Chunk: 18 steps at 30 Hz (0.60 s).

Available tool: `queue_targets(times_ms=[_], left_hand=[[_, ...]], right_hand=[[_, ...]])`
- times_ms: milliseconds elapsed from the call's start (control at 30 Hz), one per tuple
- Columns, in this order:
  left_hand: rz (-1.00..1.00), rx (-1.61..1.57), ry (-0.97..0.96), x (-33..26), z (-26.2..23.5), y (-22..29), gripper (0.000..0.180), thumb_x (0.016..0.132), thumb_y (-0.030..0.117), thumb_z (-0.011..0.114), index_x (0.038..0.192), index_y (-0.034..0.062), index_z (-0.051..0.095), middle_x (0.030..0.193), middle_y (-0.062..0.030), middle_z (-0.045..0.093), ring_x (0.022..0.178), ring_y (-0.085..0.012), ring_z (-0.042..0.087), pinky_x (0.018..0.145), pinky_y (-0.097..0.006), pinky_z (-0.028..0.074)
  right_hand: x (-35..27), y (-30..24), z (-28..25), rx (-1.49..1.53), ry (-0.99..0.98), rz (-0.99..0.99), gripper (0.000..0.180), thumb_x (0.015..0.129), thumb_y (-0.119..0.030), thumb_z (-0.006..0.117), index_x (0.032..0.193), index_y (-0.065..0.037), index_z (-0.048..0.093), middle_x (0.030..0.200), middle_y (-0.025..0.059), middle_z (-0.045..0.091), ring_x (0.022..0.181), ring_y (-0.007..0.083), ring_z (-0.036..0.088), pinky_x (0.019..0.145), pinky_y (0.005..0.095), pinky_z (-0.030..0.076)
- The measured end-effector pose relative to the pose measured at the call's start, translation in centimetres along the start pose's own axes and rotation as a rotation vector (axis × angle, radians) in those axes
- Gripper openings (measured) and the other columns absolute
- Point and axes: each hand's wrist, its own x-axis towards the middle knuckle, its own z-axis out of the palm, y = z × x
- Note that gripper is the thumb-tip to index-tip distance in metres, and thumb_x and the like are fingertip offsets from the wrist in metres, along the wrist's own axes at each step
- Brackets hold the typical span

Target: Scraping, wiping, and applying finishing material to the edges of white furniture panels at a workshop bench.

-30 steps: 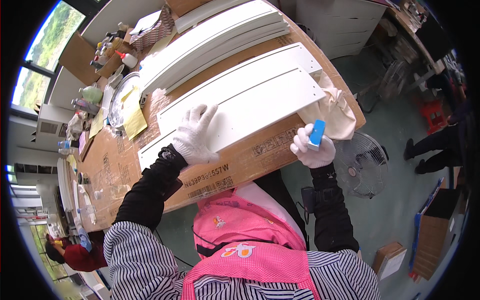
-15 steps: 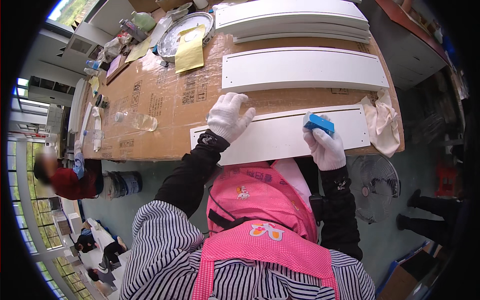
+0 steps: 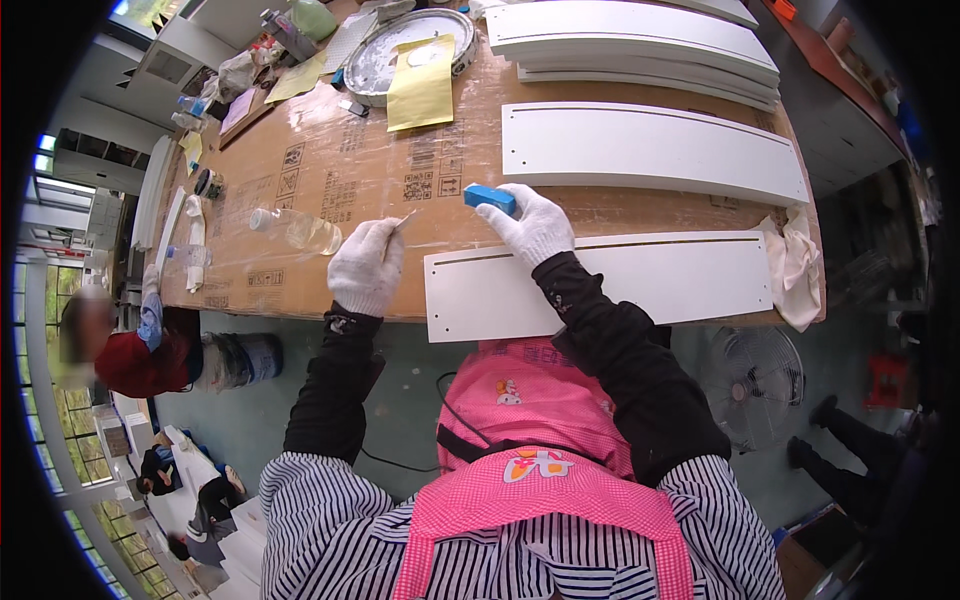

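A blue rectangular block (image 3: 489, 197) is held between the fingers and thumb of my right hand (image 3: 538, 228), which wears a white knit glove. That hand hovers over the far edge of a white slotted panel (image 3: 600, 285) lying at the table's near edge. To its left, my gloved left hand (image 3: 367, 265) is closed in a pinch. From its fingertips sticks a small thin pale piece (image 3: 406, 219), too small to identify. A clear plastic bottle (image 3: 298, 230) lies on its side just beyond the left hand.
Cardboard covers the table (image 3: 370, 165). Another white panel (image 3: 650, 150) lies beyond, and a stack of panels (image 3: 630, 45) behind that. A round lid (image 3: 375, 60) carries yellow sandpaper-like sheets (image 3: 420, 95). A crumpled cloth (image 3: 793, 270) hangs at the right corner, above a floor fan (image 3: 752, 385).
My right hand has swung left across the panel with the blue block. My left hand has left the panel, moved left and nearer, and now pinches a thin piece. The view has shifted slightly.
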Motion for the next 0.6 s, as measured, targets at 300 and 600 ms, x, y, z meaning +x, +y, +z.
queue_targets(times_ms=[300, 600], left_hand=[[-0.475, -0.726, -0.362, -10.1, -1.6, 3.3, 0.019, 0.102, 0.013, 0.061, 0.099, -0.0049, 0.065, 0.133, -0.0106, 0.061, 0.072, -0.0095, 0.058, 0.062, -0.024, 0.046], [-0.777, -0.984, -0.27, -11.1, 2.6, 2.0, 0.035, 0.105, 0.019, 0.061, 0.132, -0.0024, 0.059, 0.114, -0.006, 0.067, 0.086, -0.0115, 0.062, 0.07, -0.024, 0.049]], right_hand=[[2.1, -2.9, 5.3, -0.593, -0.001, 0.145, 0.059, 0.088, -0.028, 0.073, 0.138, -0.005, 0.052, 0.092, 0.0114, 0.074, 0.078, 0.0283, 0.075, 0.06, 0.0442, 0.057], [-19.6, 3.8, -10.9, -0.246, 0.517, -0.238, 0.022, 0.09, -0.021, 0.071, 0.109, -0.01, 0.074, 0.1, 0.0109, 0.076, 0.086, 0.0291, 0.074, 0.074, 0.0377, 0.059]])
